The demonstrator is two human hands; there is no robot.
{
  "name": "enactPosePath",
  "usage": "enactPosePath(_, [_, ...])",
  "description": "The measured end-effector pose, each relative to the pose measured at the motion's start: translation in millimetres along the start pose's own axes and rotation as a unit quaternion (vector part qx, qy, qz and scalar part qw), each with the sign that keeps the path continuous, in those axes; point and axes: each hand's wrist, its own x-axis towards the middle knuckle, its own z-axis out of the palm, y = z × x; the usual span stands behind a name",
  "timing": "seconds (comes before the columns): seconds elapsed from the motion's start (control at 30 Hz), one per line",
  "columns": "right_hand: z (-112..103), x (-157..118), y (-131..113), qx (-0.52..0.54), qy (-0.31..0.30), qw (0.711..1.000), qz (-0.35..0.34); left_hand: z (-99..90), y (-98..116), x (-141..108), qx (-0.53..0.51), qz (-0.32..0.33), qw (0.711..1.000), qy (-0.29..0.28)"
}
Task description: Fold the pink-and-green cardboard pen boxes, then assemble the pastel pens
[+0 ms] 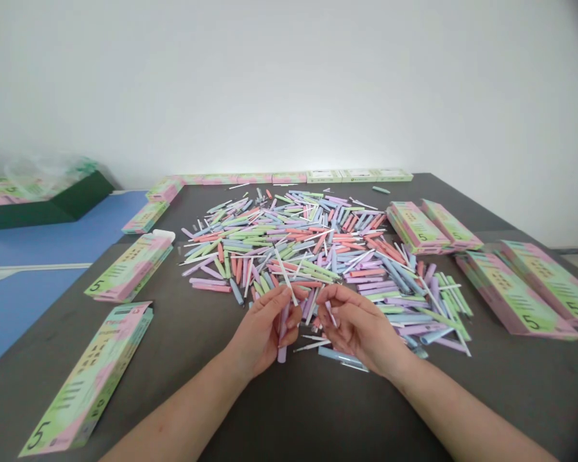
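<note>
Left hand (262,328) grips a lilac tube (283,337), right hand (359,328) pinches a white stick (330,313) among printed boxes (130,269)

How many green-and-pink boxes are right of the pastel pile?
4. A green-and-pink box and a second box lie side by side by the pastel pile; a third box and fourth box lie further right. More could be stacked underneath.

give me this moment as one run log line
left hand: lilac plastic tube | right hand: thin pale stick | table: pastel tube pile, printed cardboard boxes
</note>
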Motion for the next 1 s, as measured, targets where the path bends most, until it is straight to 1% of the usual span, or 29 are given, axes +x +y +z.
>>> enactPosePath(0.07, [1,-1,2,-0.05,-0.011,0.999,0.011,1.8,-2,0,0.003,0.002,1.0,0.01])
enactPosePath(0.13, [4,-2,6,-0.147,-0.012,0.989,-0.009,4.5,-3,-1,0.01,0.003,1.0,0.012])
enactPosePath(0.2, [6,-2,10,-0.25,0.002,0.967,-0.038,8.0,-4,-3,0.019,-0.002,1.0,0.011])
enactPosePath(0.27, [9,-2,15,-0.314,0.02,0.948,-0.051,12.0,-5,-6,0.026,-0.013,1.0,0.01])
enactPosePath(0.37, [11,0,19,-0.327,0.03,0.943,-0.052,17.5,-6,-9,0.037,-0.016,0.999,0.005])
enactPosePath(0.53, [12,1,19,-0.341,0.043,0.936,-0.072,20.5,-7,-12,0.048,0.006,0.999,0.004])
enactPosePath(0.67, [10,-1,9,-0.345,0.071,0.932,-0.082,14.0,1,-9,0.013,0.03,0.999,-0.013])
enactPosePath(0.77, [10,-4,0,-0.329,0.067,0.937,-0.094,5.5,10,-5,0.008,0.068,0.998,-0.014])
enactPosePath(0.83, [9,-5,-3,-0.333,0.062,0.936,-0.096,0.6,14,-5,0.04,0.083,0.996,-0.02])
enactPosePath(0.87, [9,-6,-4,-0.342,0.065,0.932,-0.096,-1.2,15,-6,0.065,0.082,0.994,-0.032])
enactPosePath(0.93, [8,-6,-6,-0.366,0.078,0.922,-0.097,-3.2,15,-9,0.13,0.071,0.987,-0.069])
enactPosePath(1.0, [6,-5,-7,-0.387,0.09,0.912,-0.101,-3.4,13,-13,0.206,0.065,0.971,-0.107])
